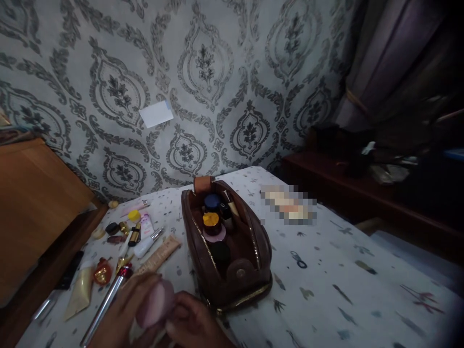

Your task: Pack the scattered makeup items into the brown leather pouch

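Note:
My left hand (125,302) is closed around a round pink makeup compact (155,302), held tilted above the cloth. On its right edge, the bent fingers of my right hand (195,316) grip the same compact. Just beyond both hands stands a brown cosmetic bag (232,290), unzipped and gaping. Inside it are a jar with an orange-yellow lid (211,222), a blue-lidded jar (212,203), a flat pink round item (216,236), a dark round item (220,251) and a slim beige-and-black tube (232,208).
Left of the bag lie a beige squeeze tube (159,255), a white tube (147,244), a red-and-gold bottle (102,271), a cream tube (80,290), a long silver tube (107,302) and several small cosmetics. A pixelated item (289,204) lies right. A wooden panel (39,203) borders the left.

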Motion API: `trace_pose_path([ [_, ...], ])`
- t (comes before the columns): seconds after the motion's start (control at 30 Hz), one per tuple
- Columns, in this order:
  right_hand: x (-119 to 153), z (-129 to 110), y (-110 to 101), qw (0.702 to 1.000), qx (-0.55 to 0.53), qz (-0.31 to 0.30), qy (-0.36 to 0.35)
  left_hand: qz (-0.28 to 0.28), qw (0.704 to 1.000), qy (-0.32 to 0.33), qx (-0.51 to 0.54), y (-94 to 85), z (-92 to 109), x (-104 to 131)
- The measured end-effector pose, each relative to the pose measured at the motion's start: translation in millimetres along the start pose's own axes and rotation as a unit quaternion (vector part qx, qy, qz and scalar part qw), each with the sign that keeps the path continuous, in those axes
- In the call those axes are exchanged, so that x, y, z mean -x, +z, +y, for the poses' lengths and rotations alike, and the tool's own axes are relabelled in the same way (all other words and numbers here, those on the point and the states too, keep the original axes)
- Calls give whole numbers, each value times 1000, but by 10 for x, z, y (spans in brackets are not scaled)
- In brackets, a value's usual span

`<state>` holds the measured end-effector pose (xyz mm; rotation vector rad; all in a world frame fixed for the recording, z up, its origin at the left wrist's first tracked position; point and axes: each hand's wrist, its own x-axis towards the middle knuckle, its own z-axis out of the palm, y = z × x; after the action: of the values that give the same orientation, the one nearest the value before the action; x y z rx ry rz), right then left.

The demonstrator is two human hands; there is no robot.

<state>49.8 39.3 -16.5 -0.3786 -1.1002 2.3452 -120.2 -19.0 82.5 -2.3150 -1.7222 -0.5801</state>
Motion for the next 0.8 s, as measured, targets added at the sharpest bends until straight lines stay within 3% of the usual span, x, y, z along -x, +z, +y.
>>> trace_pose_path([
  [0.13,16,18,-36,999,27,0,43,0,987,-115,108,-373,-38,-361],
  [0.2,41,-28,-45,997,39,-21,62,-7,965,-179,192,-551,39,-644],
  [0.3,69,-93,-53,996,53,-25,74,4,934,-207,290,-702,249,-1114],
  [0.33,70,-100,-56,995,54,-22,76,16,927,-198,317,-716,325,-1261],
  [0.43,55,-73,-71,995,57,-15,77,-47,906,-165,388,-678,513,-1615],
  [0.53,50,-33,-83,995,65,-5,82,-109,896,-127,412,-582,606,-1815],
  [0.63,72,-36,-79,993,69,12,90,-148,910,-78,380,-491,629,-1916],
  [0.8,77,-67,-62,995,54,-8,89,-184,957,-8,223,-430,668,-2074],
])
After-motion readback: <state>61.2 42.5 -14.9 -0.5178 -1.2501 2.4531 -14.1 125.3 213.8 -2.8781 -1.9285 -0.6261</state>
